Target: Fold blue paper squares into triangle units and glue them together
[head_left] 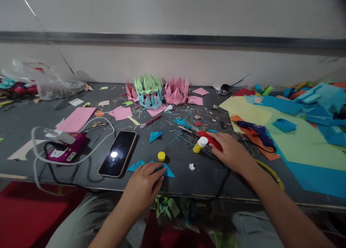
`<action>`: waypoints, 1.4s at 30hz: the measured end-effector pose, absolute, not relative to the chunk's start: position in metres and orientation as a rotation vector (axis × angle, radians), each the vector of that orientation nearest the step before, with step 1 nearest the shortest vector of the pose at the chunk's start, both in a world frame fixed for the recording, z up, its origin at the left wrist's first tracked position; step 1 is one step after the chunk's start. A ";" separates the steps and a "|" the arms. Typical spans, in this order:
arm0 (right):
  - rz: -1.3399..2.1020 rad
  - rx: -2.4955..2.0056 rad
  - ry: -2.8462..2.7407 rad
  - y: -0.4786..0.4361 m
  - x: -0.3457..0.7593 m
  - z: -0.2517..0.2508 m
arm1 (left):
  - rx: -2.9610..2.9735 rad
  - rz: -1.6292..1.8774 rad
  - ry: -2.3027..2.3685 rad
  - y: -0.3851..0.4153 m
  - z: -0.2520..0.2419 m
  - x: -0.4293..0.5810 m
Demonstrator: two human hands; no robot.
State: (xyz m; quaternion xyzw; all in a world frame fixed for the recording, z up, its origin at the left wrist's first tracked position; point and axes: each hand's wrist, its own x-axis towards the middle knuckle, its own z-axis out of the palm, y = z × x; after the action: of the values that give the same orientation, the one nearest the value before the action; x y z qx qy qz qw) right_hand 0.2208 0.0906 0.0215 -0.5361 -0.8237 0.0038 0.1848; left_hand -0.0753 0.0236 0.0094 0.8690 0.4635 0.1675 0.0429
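My left hand (146,181) lies over a row of blue folded paper triangles (169,171) at the table's front edge, its fingers stretched across and covering the middle of the row. My right hand (228,149) is closed over the red handles of a pair of scissors (209,138), whose blades point away to the left. Just left of those fingers stands a yellow glue stick (198,146) with a white top. A yellow cap (161,156) sits beyond my left fingers. Two more blue folded pieces lie farther back, one a triangle (155,136).
Folded paper crowns in pink (177,91), green (147,84) and blue (149,100) stand near the wall. A phone (118,154) and a purple power adapter (69,147) with cables are left. A blue glue gun (256,132) and paper sheets (294,143) lie right.
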 end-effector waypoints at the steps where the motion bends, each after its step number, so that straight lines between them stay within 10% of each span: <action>1: 0.073 -1.518 -2.256 0.089 0.222 0.024 | 2.655 0.532 1.417 0.024 0.009 -0.075; 14: 0.037 -1.413 -1.956 0.071 0.238 0.042 | 2.295 1.198 1.482 0.044 0.045 -0.056; 26: -0.154 -1.112 -2.254 0.044 0.227 0.048 | 1.248 1.097 1.161 0.093 0.058 -0.036; 42: 0.033 -1.356 -2.360 0.002 0.247 0.014 | 2.126 0.747 1.669 0.088 0.044 -0.065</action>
State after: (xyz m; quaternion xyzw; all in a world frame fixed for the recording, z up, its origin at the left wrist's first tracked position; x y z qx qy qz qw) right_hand 0.2469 0.0022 0.0140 -0.4871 -0.8481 0.0117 0.2082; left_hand -0.0651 0.0884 0.0436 0.7474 0.5867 0.2626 0.1679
